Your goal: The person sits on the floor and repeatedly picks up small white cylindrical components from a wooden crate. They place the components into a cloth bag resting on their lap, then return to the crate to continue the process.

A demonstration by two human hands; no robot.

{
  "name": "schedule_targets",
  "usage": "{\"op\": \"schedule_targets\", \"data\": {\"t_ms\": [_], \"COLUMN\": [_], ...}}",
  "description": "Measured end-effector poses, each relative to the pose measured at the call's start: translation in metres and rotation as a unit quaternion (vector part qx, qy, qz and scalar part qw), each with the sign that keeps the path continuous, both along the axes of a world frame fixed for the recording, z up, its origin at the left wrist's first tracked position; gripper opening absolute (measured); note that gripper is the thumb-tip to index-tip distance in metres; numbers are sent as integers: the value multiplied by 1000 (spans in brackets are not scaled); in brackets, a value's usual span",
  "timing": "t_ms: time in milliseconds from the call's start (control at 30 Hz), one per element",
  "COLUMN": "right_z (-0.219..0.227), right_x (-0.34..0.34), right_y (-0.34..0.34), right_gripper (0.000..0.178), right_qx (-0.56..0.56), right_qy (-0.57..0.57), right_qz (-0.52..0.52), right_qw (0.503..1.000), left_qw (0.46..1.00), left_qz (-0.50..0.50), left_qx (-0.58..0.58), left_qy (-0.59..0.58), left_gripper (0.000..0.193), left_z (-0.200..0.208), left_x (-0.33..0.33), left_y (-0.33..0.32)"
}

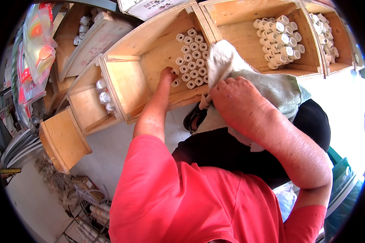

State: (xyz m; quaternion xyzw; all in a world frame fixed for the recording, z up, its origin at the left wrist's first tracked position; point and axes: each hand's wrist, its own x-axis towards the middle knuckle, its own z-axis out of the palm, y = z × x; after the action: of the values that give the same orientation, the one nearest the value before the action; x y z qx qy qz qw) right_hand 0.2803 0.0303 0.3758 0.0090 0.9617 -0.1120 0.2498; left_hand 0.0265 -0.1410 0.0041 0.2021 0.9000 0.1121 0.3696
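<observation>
My left hand [168,75] reaches into an open wooden box [152,56]. Its fingertips close on a white pipe fitting [174,71] at the left edge of a group standing in rows. These other white fittings [192,65] have hexagonal tops with a round hole and fill the box's right part. Bunched in my right hand [235,95] is a grey-beige cloth [271,84], which drapes over the box's front corner and my knee. Folds of it hide part of that box's near right edge.
On the right, another wooden box [235,34] holds stacked white fittings [282,38], and a further box [342,40] holds more. Smaller wooden boxes [65,137] stand at left, one with plastic-wrapped pieces [105,97]. Plastic packages [36,52] hang at far left.
</observation>
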Motion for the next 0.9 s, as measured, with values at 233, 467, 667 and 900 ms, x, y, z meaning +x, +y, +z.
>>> {"op": "schedule_targets", "data": {"t_ms": [233, 467, 667, 900], "right_z": [1, 7, 6, -2], "right_x": [2, 1, 0, 3], "right_y": [0, -5, -8, -10], "right_gripper": [19, 19, 15, 17], "right_qx": [12, 18, 14, 19], "right_qy": [26, -4, -4, 16], "right_qz": [2, -12, 5, -11], "right_qw": [1000, 1000, 1000, 1000], "left_qw": [997, 993, 979, 950], "left_qz": [-33, 75, 163, 235], "left_qx": [-16, 19, 113, 177], "left_qy": [68, 88, 54, -103], "left_gripper": [49, 41, 40, 43], "left_z": [-9, -20, -47, -33], "left_x": [3, -23, -45, -31], "left_y": [7, 20, 26, 59]}}
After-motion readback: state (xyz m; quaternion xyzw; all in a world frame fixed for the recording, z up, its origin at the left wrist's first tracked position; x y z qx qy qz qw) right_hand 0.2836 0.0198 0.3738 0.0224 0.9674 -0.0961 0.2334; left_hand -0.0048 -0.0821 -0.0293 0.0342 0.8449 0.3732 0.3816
